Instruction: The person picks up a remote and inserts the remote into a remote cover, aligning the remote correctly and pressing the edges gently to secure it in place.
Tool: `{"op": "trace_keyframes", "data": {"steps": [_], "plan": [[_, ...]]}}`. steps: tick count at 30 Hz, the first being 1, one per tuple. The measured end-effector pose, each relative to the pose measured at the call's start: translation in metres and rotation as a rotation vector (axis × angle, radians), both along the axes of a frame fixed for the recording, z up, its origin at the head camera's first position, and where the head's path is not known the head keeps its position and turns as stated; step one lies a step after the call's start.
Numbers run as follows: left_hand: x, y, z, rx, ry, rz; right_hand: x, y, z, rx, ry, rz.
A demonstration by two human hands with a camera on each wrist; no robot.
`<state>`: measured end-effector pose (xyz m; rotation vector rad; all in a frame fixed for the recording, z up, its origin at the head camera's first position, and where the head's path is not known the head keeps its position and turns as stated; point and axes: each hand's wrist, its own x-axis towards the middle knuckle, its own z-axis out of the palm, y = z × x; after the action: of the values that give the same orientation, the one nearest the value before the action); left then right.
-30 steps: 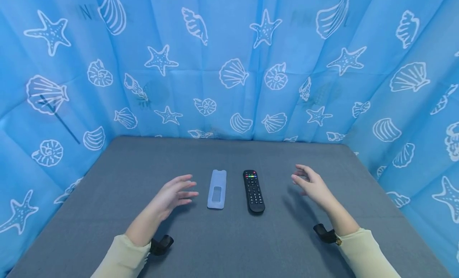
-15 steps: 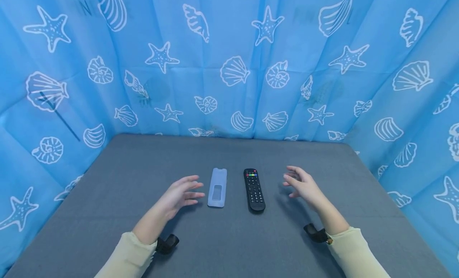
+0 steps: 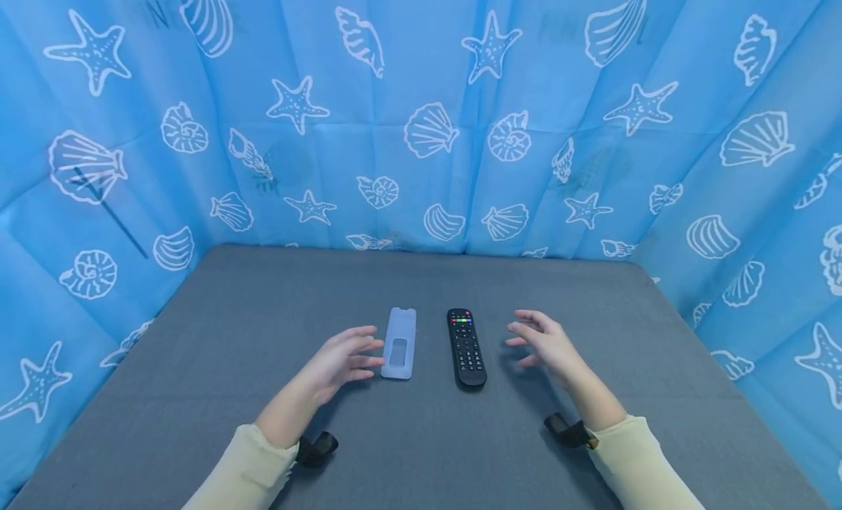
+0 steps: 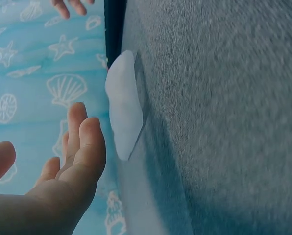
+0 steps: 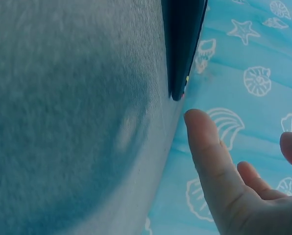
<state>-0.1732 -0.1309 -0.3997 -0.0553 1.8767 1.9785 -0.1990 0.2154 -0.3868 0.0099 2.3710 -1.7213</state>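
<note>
Left hand (image 3: 345,362) and right hand (image 3: 544,347), empty, fingers loose
On the table (image 3: 421,440), the pale cover (image 3: 399,326) is just right of the left one, the remote (image 3: 466,348) left of the right one, both pointing away longways; the curtain (image 3: 395,159) has a faint N (image 3: 156,14), the buttons (image 3: 470,360) are too small to read

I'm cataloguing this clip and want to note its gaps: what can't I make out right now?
Head view: the small labels on the remote's buttons, too small to read.
Head view: the undersides of the remote and pale sleeve, hidden against the table.
Right wrist view: the remote's other end, cut off by the top edge.
Left wrist view: most of the right hand, cut off by the top edge.
</note>
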Motion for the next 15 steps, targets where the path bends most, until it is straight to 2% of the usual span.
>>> {"op": "trace_keyframes", "data": {"steps": [4, 15], "plan": [[0.0, 0.004, -0.001, 0.005, 0.004, -0.027, -0.001, -0.004, -0.002, -0.034, -0.029, 0.011], [-0.003, 0.016, -0.005, 0.003, 0.002, -0.037, 0.0, -0.018, -0.005, -0.068, -0.103, -0.018]]}}
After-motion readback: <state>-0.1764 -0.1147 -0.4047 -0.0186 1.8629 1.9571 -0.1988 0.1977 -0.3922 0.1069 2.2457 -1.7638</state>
